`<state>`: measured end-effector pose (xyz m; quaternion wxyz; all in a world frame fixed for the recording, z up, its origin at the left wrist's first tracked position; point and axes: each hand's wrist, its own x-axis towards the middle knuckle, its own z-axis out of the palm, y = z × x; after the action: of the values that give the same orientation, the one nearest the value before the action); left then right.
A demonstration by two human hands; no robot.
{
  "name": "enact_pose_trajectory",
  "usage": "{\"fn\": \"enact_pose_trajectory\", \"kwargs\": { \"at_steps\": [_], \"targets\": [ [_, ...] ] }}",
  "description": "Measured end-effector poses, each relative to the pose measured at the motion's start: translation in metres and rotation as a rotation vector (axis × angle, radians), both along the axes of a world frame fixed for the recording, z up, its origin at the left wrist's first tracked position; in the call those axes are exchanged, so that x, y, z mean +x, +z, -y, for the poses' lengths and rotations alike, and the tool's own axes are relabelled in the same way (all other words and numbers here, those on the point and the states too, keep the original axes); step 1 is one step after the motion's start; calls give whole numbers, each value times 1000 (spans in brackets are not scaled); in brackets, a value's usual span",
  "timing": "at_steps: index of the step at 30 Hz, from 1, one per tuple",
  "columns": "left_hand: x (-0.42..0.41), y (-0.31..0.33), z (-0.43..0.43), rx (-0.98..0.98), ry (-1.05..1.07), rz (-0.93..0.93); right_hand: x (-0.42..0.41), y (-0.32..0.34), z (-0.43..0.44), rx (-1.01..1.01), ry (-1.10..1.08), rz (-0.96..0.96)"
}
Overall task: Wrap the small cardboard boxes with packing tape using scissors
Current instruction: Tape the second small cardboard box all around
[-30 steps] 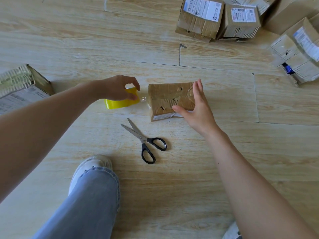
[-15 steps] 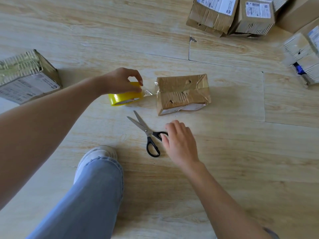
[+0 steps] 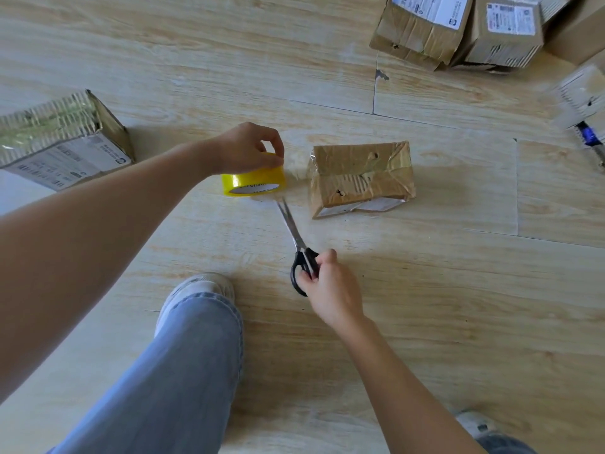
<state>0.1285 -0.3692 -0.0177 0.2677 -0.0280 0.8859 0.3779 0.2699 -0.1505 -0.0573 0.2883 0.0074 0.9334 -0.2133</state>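
A small cardboard box [image 3: 360, 176], partly covered in clear tape, lies on the wooden floor at the centre. A strip of clear tape [image 3: 296, 167] runs from its left end to a yellow tape roll [image 3: 253, 183]. My left hand [image 3: 245, 149] grips the roll from above. My right hand [image 3: 330, 285] holds the black handles of the scissors [image 3: 296, 237]. Their blades point up toward the tape strip, with the tips just below it.
A larger taped box [image 3: 62, 142] lies at the far left. Several labelled cardboard boxes [image 3: 458, 27] are piled at the top right, with more at the right edge [image 3: 582, 96]. My jeans leg and white shoe [image 3: 196, 293] sit at the bottom centre.
My right hand left the box, reached down to the scissors on the floor, picked them up and aimed the blades at the tape strip. My left hand stayed on the roll.
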Motion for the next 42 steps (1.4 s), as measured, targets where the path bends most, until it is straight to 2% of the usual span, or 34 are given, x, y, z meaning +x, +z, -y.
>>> {"fn": "enact_pose_trajectory", "kwargs": {
  "at_steps": [3, 6, 13, 20, 27, 34, 42],
  "targets": [
    [-1, -2, -1, -10, 11, -15, 7, 10, -6, -287, -240, 211],
    [-1, -3, -2, -14, 18, -20, 10, 19, 0, -444, -318, 326],
    [2, -3, -2, -11, 54, -65, -39, 31, 23, -646, -424, 375],
    [2, -3, -3, -29, 95, -105, -48, 27, 30, -699, -493, 335],
    [1, -8, -7, -112, 86, -138, -45, 23, 22, -679, -479, 158],
    [1, -11, -7, -375, -47, -226, -44, 22, 16, -477, -381, 54],
    [-1, -6, -18, -439, 114, -189, -49, 20, 19, -115, -119, -47]
  ]
}}
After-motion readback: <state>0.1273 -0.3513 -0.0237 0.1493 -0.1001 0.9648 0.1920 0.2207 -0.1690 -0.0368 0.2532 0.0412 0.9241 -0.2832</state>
